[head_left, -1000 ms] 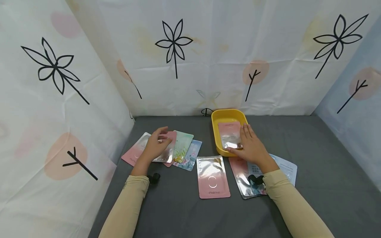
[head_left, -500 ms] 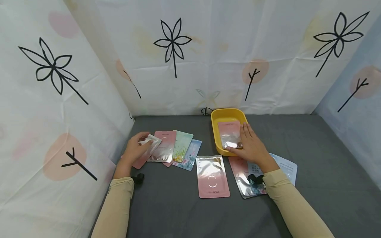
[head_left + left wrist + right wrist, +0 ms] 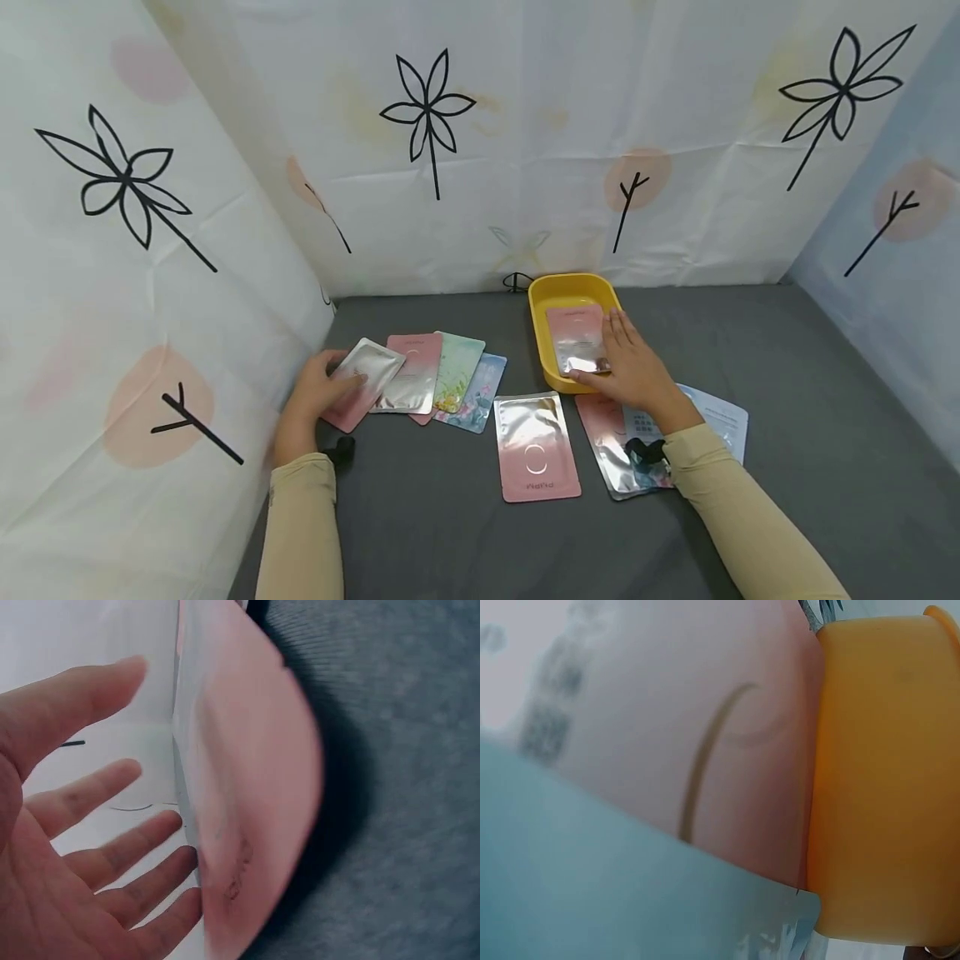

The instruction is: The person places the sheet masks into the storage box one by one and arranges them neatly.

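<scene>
At the left side of the scene, the left hand [image 3: 318, 387] is spread wide, its fingers touching the edge of the leftmost pink-silver packet [image 3: 375, 367], which lies over a fan of other packets, the green one [image 3: 463, 367] and the blue one [image 3: 483, 387] to the right. The right hand [image 3: 633, 367] lies with straight fingers along the right rim of the yellow tray [image 3: 537, 342], farther away; one packet [image 3: 576, 325] is inside. The step seems to be laying out or straightening this fan; the next move probably calls for a light, flat touch, because the packets look slippery. The right pile [image 3: 603, 433] is partly hidden beneath the right arm, and I cannot tell how many it has.
</scene>
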Demonstrator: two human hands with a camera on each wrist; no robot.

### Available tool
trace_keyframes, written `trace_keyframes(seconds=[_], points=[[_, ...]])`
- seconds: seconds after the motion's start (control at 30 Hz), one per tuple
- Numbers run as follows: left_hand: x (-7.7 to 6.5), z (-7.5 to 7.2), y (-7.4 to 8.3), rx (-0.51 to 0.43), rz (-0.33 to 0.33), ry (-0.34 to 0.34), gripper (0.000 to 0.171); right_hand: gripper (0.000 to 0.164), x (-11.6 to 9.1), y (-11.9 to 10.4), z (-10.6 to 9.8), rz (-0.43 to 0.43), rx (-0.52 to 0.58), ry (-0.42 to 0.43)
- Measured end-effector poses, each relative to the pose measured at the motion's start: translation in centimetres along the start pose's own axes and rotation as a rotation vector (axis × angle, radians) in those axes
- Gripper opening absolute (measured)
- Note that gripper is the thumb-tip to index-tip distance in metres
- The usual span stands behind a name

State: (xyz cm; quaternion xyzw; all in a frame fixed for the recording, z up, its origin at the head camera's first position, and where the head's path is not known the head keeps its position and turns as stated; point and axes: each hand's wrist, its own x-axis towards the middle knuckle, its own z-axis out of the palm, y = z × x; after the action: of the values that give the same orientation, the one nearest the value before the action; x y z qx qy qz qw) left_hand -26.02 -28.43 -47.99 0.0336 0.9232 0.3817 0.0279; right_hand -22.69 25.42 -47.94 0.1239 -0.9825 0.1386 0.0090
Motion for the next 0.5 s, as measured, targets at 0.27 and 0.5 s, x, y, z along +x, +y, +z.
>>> trace_keyframes(seconds=[0.27, 0.5], points=[[-0.24, 0.83, 0.05, 0.187, -0.054, -0.043, 0.078, 0.122, 0.26, 0.11, 0.09, -0.01, 0.003, -0.016], [-0.61, 0.8, 0.5, 0.139, -0.074, -0.024, 0.085, 0.123, 0.49, 0.12, 0.09, 0.002, -0.004, -0.029]])
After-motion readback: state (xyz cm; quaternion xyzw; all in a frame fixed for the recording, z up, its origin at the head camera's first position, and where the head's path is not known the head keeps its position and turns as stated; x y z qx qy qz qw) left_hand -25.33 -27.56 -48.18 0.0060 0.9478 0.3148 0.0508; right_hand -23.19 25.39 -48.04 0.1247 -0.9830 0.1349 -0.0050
